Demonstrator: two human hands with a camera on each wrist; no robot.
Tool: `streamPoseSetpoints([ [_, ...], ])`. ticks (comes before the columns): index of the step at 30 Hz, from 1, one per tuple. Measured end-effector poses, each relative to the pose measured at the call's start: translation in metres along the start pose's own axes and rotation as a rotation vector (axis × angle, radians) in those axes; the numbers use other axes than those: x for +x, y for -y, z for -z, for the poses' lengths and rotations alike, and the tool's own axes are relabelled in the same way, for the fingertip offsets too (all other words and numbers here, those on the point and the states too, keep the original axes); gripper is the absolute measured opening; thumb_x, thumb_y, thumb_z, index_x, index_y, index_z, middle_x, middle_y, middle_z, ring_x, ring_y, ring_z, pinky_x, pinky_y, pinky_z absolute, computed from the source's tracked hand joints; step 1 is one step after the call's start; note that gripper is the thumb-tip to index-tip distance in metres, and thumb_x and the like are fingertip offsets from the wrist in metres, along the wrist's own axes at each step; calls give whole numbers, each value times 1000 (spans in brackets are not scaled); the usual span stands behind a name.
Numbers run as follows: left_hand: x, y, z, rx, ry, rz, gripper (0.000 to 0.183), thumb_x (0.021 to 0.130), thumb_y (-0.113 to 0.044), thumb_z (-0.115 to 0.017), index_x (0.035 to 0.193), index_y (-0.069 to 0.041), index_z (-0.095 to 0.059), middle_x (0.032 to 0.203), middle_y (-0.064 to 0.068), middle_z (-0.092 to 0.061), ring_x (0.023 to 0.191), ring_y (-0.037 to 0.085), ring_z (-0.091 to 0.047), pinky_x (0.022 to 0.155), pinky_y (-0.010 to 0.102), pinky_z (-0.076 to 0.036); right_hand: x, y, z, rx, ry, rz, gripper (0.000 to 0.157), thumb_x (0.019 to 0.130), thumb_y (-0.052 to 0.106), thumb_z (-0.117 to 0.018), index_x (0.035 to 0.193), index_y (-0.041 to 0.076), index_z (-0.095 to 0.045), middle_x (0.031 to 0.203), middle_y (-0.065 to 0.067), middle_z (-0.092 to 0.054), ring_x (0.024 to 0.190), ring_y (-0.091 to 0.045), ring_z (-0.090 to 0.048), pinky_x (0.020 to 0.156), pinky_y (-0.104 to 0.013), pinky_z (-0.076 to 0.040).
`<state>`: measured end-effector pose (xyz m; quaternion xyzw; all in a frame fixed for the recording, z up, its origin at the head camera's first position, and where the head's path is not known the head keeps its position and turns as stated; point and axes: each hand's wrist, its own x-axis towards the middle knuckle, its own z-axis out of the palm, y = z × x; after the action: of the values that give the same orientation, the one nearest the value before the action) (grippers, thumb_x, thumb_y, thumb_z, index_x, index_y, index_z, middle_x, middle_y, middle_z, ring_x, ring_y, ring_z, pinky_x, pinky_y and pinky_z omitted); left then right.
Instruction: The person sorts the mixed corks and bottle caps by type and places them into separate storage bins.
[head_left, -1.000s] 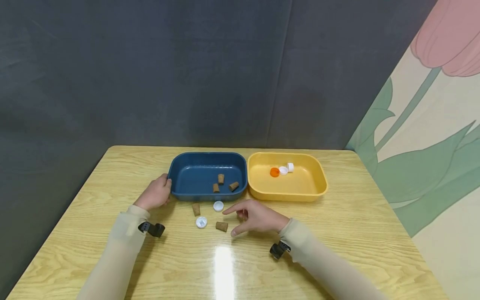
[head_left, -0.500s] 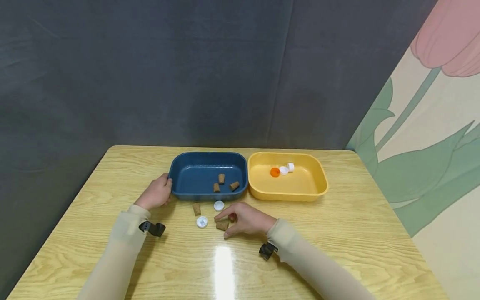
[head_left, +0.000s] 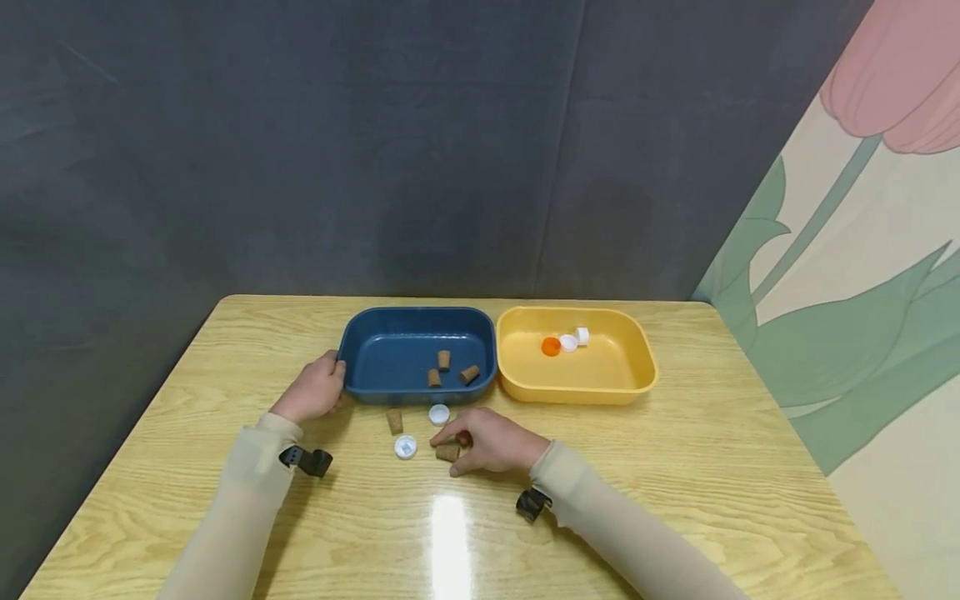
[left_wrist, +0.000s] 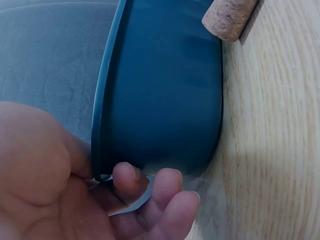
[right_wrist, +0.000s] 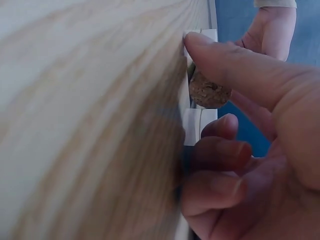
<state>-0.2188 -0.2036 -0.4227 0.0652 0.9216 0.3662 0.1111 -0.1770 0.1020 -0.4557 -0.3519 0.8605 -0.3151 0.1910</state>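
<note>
Right hand [head_left: 486, 439] moved in from 3 o'clock since a second ago, index no longer pointing out, now down over cork [head_left: 447, 452] on table [head_left: 675, 467]. Little change over last half second. Left hand [head_left: 312, 390] same place on blue tray [head_left: 360, 367].

Right grip: thumb and index curled round cork, pinching it against table surface; wrist view shows thumb across top of cork [right_wrist: 209, 91], other fingers tucked under palm. Cork not lifted, at 6 o'clock from blue tray, just beside white cap [head_left: 405, 447] at its 9 o'clock.

Left grip: fingers curled on tray's left end, thumb on rim, fingertips [left_wrist: 170, 187] under outer wall [left_wrist: 165, 90]. Tray flat on table.

Loose on table: second cork [head_left: 394, 420] at 11 o'clock from white cap, near tray's front wall; also seen in left wrist view [left_wrist: 229, 19]. Second white cap [head_left: 438, 413] at 12 o'clock from pinched cork, between it and tray.

Inside blue tray: three corks [head_left: 443, 359] [head_left: 433, 377] [head_left: 469, 374], clustered right of centre.

Yellow tray [head_left: 637, 383] touching blue tray at 3 o'clock. Inside, near far wall: orange cap [head_left: 551, 346], two white caps [head_left: 568, 342] [head_left: 581, 335] in a row, touching or nearly.

Black straps on both wrists [head_left: 307, 459] [head_left: 532, 504], beige sleeves.
</note>
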Motion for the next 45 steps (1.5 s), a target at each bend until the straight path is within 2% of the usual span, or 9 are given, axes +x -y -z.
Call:
streamPoseSetpoints([
  [9, 1, 1, -1, -4, -9, -1, 37, 109, -14, -23, 127, 11, -44, 70, 12, -55, 57, 22, -56, 56, 34, -46, -1, 0, 0, 4, -26, -12, 38, 78, 20, -88, 114, 16, -76, 78, -2, -58, 69, -5, -44, 63, -20, -38],
  [19, 0, -1, -1, 4, 1, 5, 37, 110, -14, -23, 129, 11, -43, 70, 13, -55, 58, 24, -56, 57, 35, -46, -2, -1, -1, 28, -61, -29, 40, 74, 27, -90, 112, 19, -78, 78, 5, -57, 70, -5, -45, 62, -20, -38],
  [26, 0, -2, -1, 8, -1, 8, 37, 109, -14, -23, 128, 12, -42, 70, 12, -55, 57, 23, -56, 57, 34, -46, -5, -1, 4, 82, -106, 11, 42, 73, 24, -91, 112, 14, -78, 77, 2, -57, 68, -6, -46, 61, -20, -40],
  [36, 0, 0, -1, -3, -3, -2, 39, 109, -13, -23, 131, 13, -41, 71, 14, -55, 59, 25, -57, 56, 35, -47, -10, 17, 22, 119, -123, -17, 44, 77, 25, -89, 118, 15, -76, 80, -10, -56, 69, -10, -44, 60, -21, -36],
  [45, 0, 0, -1, -14, -2, 1, 37, 109, -13, -23, 129, 12, -42, 73, 16, -56, 61, 24, -57, 57, 35, -48, -7, 30, 51, 123, -222, -24, 40, 76, 22, -89, 114, 14, -77, 69, 2, -46, 67, -13, -40, 60, -23, -32],
])
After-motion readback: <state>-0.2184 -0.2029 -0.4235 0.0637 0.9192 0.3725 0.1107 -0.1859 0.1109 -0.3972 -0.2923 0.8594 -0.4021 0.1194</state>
